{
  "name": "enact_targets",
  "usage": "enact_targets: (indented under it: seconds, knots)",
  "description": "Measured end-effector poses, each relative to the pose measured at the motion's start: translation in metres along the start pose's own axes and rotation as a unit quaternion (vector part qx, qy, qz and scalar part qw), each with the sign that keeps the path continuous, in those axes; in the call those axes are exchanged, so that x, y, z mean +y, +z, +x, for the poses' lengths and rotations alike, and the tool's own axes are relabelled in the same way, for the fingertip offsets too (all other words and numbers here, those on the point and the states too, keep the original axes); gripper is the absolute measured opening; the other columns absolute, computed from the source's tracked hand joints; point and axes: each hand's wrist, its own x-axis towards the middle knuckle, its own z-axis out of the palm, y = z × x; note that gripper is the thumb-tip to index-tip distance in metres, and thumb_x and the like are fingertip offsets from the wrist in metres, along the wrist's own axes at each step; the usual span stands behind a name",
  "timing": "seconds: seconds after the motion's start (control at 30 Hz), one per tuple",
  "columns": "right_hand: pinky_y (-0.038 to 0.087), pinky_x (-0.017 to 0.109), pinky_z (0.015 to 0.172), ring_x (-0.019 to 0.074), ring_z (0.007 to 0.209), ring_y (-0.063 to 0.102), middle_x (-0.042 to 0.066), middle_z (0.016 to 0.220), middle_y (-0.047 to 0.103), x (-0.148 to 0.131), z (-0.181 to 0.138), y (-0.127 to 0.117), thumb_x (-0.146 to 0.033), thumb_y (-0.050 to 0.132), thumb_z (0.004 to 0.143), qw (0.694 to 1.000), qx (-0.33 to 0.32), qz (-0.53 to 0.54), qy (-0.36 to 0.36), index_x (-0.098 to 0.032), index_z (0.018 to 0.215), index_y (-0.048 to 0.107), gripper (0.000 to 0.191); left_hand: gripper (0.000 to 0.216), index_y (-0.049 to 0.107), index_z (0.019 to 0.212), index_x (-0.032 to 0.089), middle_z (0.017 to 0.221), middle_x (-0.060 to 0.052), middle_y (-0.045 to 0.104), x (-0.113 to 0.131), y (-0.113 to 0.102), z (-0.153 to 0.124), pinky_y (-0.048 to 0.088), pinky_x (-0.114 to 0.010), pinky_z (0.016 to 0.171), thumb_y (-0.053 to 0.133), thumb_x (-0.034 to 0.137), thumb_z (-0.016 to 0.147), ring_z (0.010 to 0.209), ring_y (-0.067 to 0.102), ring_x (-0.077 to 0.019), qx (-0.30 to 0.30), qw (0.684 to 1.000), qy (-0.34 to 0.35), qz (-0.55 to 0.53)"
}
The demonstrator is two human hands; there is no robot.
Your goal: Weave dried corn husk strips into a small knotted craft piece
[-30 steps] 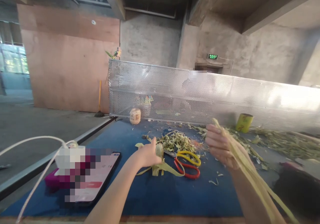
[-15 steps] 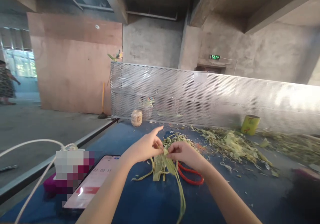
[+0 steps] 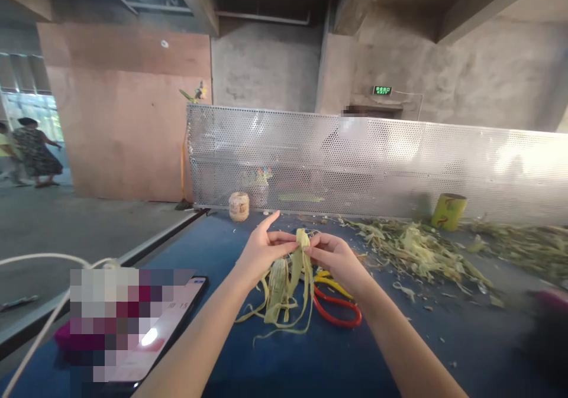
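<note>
Between my two hands is a pale green corn husk strip (image 3: 302,238), folded at the top, its thin ends trailing down to the table. My left hand (image 3: 260,250) pinches it from the left with thumb and fingertips, the index finger pointing up and away. From the right, my right hand (image 3: 339,259) pinches the same strip. More husk pieces (image 3: 277,291) hang or lie just below my hands; whether they join the held strip I cannot tell. A red loop handle (image 3: 339,316) and a yellow one beside it, like scissors handles, lie under my right wrist.
On the blue table (image 3: 266,368), a phone (image 3: 171,327) lies left. A pile of husks (image 3: 412,247) and a green-yellow can (image 3: 449,212) are right; a twine roll (image 3: 239,207) stands at the back. A perforated metal screen (image 3: 288,161) borders the far edge. People (image 3: 38,149) are far left.
The strip is now folded over and held higher between my fingertips, its long end swung left. My right hand has shifted slightly right and up. The yellow handle has come into sight.
</note>
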Motion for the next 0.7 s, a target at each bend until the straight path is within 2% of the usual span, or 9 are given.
enact_targets:
  seconds: [0.23, 0.4, 0.7]
  knots:
    - [0.040, 0.023, 0.060, 0.0085, 0.058, 0.050, -0.002, 0.061, 0.056, 0.005, 0.004, -0.006, -0.033, 0.069, 0.060, 0.994, 0.046, -0.094, -0.035, -0.016, 0.063, 0.056, 0.022, 0.083, 0.028, 0.129, 0.016, 0.071, -0.001, 0.060, -0.011, 0.005, -0.002, 0.041, -0.023, 0.048, 0.071, 0.019, 0.059, 0.056, 0.053, -0.0105, 0.018, 0.999, 0.007, 0.037]
    - [0.039, 0.023, 0.060, 0.0079, 0.058, 0.050, -0.003, 0.063, 0.056, 0.010, 0.004, -0.008, -0.033, 0.070, 0.060, 0.997, 0.035, -0.058, -0.039, -0.016, 0.064, 0.056, 0.022, 0.080, 0.027, 0.129, 0.016, 0.071, 0.000, 0.058, -0.012, 0.008, -0.003, 0.041, -0.023, 0.044, 0.069, 0.020, 0.061, 0.046, 0.048, -0.0072, 0.026, 0.998, 0.014, 0.052]
    - [0.040, 0.024, 0.060, 0.0097, 0.059, 0.052, -0.002, 0.060, 0.058, 0.012, 0.006, -0.004, -0.031, 0.073, 0.052, 0.991, 0.090, -0.096, -0.030, -0.015, 0.061, 0.056, 0.025, 0.088, 0.016, 0.134, 0.018, 0.071, 0.000, 0.057, -0.023, 0.004, -0.001, 0.043, -0.023, 0.044, 0.067, 0.019, 0.063, 0.058, 0.053, -0.0118, 0.003, 0.996, 0.045, 0.071]
